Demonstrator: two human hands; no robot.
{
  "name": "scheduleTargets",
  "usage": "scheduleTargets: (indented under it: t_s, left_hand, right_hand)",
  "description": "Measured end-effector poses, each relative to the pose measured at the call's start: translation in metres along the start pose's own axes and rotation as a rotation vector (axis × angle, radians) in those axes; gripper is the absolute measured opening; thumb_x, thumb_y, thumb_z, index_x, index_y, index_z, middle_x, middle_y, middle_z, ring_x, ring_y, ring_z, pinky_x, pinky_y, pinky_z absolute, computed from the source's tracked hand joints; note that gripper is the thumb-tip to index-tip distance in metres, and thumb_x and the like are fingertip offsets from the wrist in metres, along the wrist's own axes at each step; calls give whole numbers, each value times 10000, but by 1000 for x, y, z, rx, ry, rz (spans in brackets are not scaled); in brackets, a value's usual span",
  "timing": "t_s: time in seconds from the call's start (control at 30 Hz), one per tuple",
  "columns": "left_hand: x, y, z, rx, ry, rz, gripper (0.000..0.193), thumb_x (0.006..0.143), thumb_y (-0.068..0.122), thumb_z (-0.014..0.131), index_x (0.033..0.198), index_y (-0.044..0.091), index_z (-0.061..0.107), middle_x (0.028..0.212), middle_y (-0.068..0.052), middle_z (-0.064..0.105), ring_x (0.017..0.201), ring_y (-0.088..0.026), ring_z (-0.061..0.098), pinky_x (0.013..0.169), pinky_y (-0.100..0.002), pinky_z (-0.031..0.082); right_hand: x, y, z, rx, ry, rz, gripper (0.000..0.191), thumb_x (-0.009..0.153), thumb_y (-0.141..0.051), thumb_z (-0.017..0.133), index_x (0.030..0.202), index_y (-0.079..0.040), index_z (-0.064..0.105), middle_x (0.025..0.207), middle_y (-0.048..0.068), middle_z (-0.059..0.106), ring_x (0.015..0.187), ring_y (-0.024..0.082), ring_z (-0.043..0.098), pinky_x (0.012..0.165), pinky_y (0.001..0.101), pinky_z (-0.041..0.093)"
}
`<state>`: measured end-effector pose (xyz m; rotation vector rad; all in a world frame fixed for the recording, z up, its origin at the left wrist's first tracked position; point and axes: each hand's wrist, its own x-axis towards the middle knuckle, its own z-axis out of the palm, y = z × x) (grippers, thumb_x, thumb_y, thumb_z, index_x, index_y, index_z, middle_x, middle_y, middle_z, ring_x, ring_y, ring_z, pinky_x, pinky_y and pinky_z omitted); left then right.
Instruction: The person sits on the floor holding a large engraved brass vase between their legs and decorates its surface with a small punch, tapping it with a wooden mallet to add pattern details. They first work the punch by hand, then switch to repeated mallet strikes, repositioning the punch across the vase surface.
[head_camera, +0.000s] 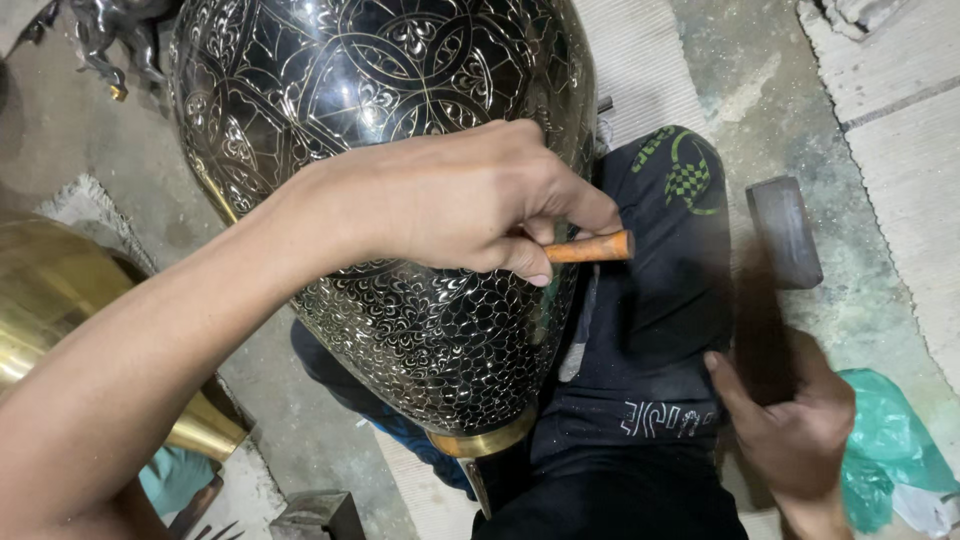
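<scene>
Engraved black-and-brass vase (400, 200) lies tilted across the person's lap, its dark surface cut all over with circles, leaf shapes and scale patterns, its plain brass foot ring (485, 440) pointing down toward the black trousers (650, 330). Left hand (450, 205) rests on the side of the vase, fingers pinched around a thin orange-brown chisel (590, 247) whose free end sticks out to the right, over the trousers; the working end is hidden under the fingers. Right hand (795, 430) is clenched around the handle of a hammer (783, 232), whose dark block head is raised to the right of the chisel and apart from it, blurred. Beside that hand a crumpled green plastic bag (885, 450) lies on the grey concrete floor (780, 90). At the left edge a polished plain brass vessel (60, 300) sits near the vase, partly behind the left forearm.
</scene>
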<state>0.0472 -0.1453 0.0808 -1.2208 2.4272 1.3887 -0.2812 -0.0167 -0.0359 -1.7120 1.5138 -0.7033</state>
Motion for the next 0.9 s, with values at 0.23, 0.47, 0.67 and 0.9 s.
scheduleTargets:
  t_s: [0.23,0.47,0.67,0.9]
  left_hand:
    - [0,3,-4,14,-72,-44,574,820,193,774,1371,113,633,705,-118,719,506,-135,558,486,-371,412]
    - [0,-3,0,-122,27,244,533,822,160,767,1325,27,652,1042,-97,761,611,-55,637,496,-328,476]
    - [-3,-9,0,-70,125,378,510,878,221,729,1308,-31,623,1036,-119,748,606,-78,704,566,-267,531]
    - [-13,-10,0,0,179,273,523,869,336,706,1303,49,654,739,-92,749,531,-197,678,477,-346,471]
  right_hand:
    - [-9,13,6,-143,-9,-85,422,894,-86,798,1281,18,668,970,178,732,846,230,733,813,326,567]
    - [-14,5,17,-107,-31,78,329,834,-104,804,1135,-36,691,905,148,751,817,243,748,744,347,558]
    - [-11,9,17,-170,-129,151,422,813,-192,801,1203,-72,694,862,161,743,783,311,749,700,390,560]
    - [11,16,26,-209,-251,249,485,860,-250,765,1320,-124,677,917,182,758,785,302,769,734,388,582]
